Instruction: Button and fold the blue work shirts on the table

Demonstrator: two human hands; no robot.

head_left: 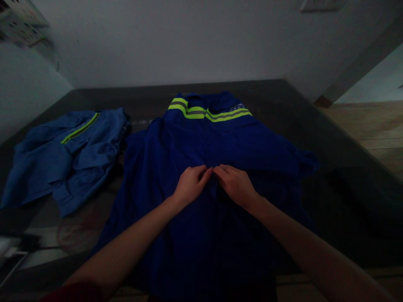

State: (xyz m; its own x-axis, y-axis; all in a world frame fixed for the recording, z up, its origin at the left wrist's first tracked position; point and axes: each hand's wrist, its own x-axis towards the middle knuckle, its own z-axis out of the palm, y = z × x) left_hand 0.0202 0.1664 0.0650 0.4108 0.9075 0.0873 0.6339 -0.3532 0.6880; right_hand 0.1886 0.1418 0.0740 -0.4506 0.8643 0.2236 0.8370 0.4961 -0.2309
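Observation:
A dark blue work jacket (185, 147) lies spread out on a dark table, its collar toward the wall. Yellow-green bands with a grey stripe cross its chest, and small lettering shows above the band at the right. My left hand (192, 181) is closed at the jacket's middle front, thumb and fingers pinched together. Right beside it, fingertips almost touching, my right hand (236, 183) pinches the same front edge. What exactly sits between the fingertips, fabric or a fastener, is too small and dark to make out.
To the left lies a lighter blue garment (85, 157) with one yellow-green stripe. The dark table (261, 86) meets a pale wall (176, 42). A dark object (368, 201) rests at the right. White items and a cable (14, 251) are at the lower left.

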